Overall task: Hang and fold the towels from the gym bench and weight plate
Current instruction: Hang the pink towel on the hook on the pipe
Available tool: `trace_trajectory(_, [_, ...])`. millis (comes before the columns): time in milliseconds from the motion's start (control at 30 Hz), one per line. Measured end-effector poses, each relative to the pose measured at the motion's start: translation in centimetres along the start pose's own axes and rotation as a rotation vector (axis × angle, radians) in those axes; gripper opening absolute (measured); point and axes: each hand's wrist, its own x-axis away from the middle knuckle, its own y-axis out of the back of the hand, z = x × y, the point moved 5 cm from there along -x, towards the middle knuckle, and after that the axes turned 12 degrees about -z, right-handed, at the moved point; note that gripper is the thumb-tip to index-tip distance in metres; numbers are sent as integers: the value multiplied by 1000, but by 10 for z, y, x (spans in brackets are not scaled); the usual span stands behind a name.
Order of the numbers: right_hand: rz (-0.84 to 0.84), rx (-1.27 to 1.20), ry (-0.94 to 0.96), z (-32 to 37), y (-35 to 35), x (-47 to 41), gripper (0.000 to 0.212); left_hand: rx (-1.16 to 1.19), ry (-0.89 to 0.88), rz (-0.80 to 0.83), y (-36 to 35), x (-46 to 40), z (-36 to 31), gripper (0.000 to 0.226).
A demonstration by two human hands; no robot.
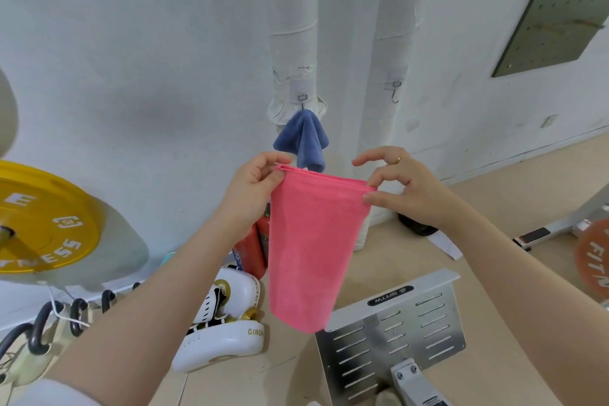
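Pink towel (308, 247) hangs folded in mid-air betw both hands, top edge doubled, bottom hanging free above the slotted metal plate (392, 330) w/ logo; left hand (253, 188) pinches top left corner, thumb over fingers curled on the cloth; right hand (398, 184) pinches top right corner betw thumb & forefinger, other fingers raised, gold ring on one. Blue towel (301, 138) already hangs bunched from a metal hook (303, 99) on the left white wrapped pipe (291, 43), just behind pink towel's top edge; second hook (395, 91) on the right pipe (389, 43) is bare. Yellow weight plate (43, 217) at left on a bar; white shoes (227, 316) w/ gold trim on floor below left forearm; red canister (253, 247) partly hidden behind towel; orange plate (594, 260) at right edge.
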Motion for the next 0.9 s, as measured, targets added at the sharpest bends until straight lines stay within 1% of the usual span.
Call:
trace_trajectory(67, [29, -171, -10, 9, 5, -4, 7, -5, -4, -17, -6, -3, -1, 31])
trace_trajectory(100, [40, -214, -22, 11, 8, -7, 8, -8, -4, -25, -9, -6, -3, 32])
trace_trajectory(133, [34, -198, -27, 9, 12, -10, 11, -9, 3, -30, -12, -9, -4, 32])
trace_trajectory(200, [-3, 24, 2, 0, 19, -19, 9, 7, 39, -21, -19, -15, -3, 33])
trace_trajectory(233, [-11, 153, 10, -6, 22, -23, 17, 24, 64, -4, -24, -17, -3, 33])
trace_trajectory(267, [-19, 240, 10, -13, 24, -26, 31, 42, 85, 17, -30, -18, -3, 32])
trace_trajectory(300, [-31, 274, 9, -19, 27, -28, 44, 59, 98, 34, -35, -19, -3, 32])
trace_trajectory(367, [-87, 233, -7, -29, 36, -32, 56, 85, 103, 56, -47, -22, -9, 32])
trace_trajectory(433, [-119, 120, -85, -41, 48, -35, 58, 91, 87, 73, -58, -26, -19, 32])
trace_trajectory(500, [-122, -2, -174, -55, 59, -37, 55, 107, 85, 75, -67, -31, -28, 32])
trace_trajectory(567, [-112, -133, -218, -64, 68, -38, 51, 132, 92, 67, -76, -35, -37, 32])
trace_trajectory(600, [-100, -186, -219, -66, 71, -39, 50, 140, 86, 63, -80, -36, -41, 32])
trace_trajectory(667, [-68, -202, -166, -66, 76, -40, 49, 133, 57, 54, -88, -40, -49, 31])
trace_trajectory(733, [-64, -126, -82, -65, 78, -43, 42, 111, 20, 44, -94, -42, -55, 32])
trace_trajectory(833, [-130, 107, 55, -66, 79, -51, 26, 81, -34, 40, -104, -43, -59, 33])
trace_trajectory(900, [-102, 228, 106, -68, 76, -54, 15, 74, -77, 44, -109, -42, -62, 34])
